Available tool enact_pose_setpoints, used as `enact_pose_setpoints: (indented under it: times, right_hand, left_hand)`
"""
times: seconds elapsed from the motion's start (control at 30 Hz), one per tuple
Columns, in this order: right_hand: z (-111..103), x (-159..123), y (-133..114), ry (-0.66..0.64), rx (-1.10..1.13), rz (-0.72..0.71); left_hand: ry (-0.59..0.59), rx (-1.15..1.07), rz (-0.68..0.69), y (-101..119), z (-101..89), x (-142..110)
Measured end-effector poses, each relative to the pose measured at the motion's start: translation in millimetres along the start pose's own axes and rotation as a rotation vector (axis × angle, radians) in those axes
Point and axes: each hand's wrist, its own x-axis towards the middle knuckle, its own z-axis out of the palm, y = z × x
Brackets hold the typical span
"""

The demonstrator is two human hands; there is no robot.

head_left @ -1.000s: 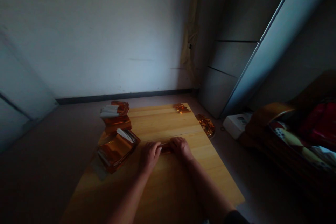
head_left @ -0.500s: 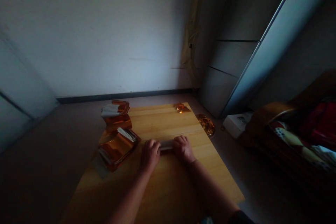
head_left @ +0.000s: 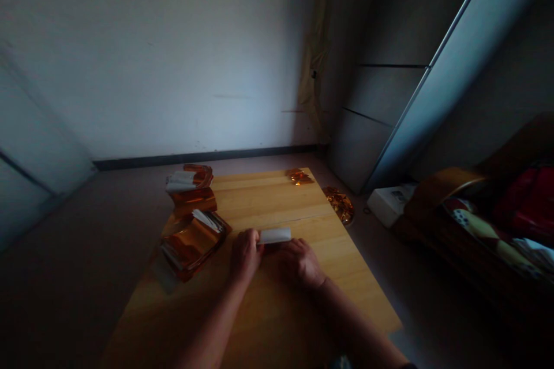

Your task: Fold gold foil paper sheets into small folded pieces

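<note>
My left hand pinches the left end of a narrow folded paper strip, whose white side faces up on the wooden table. My right hand lies just in front of the strip's right part, fingers curled down against the table; whether it grips the strip I cannot make out. A messy pile of gold foil sheets lies just left of my left hand.
Another stack of gold and white sheets sits at the table's far left corner. A small folded gold piece lies at the far right corner. Gold pieces in a heap lie on the floor beside the table. A grey cabinet stands right.
The strip between my hands went from showing a gold face to showing its white side. My right hand slid back toward me, off the strip's right end.
</note>
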Motion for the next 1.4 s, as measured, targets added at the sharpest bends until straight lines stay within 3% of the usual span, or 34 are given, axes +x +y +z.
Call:
enact_pose_setpoints:
  times: [0.23,0.47,0.6,0.9,1.1,1.4]
  right_hand:
    - [11.1,15.7,4.6,-0.120,-0.130,0.307]
    - [0.0,14.0,11.1,-0.162,-0.110,0.309]
    - [-3.2,14.1,18.5,-0.164,-0.032,0.293]
    - [12.3,7.2,38.5,-0.030,0.130,0.242]
    - [10.8,10.7,41.9,-0.001,0.146,0.296]
    - [7.5,26.9,28.5,-0.127,-0.029,0.598]
  left_hand:
    - [-0.010,0.019,-0.018,2.6,-3.5,1.8]
    - [-0.127,-0.214,0.155,5.3,-13.8,2.9]
    - [-0.179,-0.257,0.174,7.2,-18.1,2.5]
    - [-0.132,-0.276,0.184,4.2,-14.0,1.9]
    - [-0.140,-0.264,0.131,1.7,-10.0,2.2]
    - [-0.177,-0.034,-0.032,6.1,-9.3,7.0]
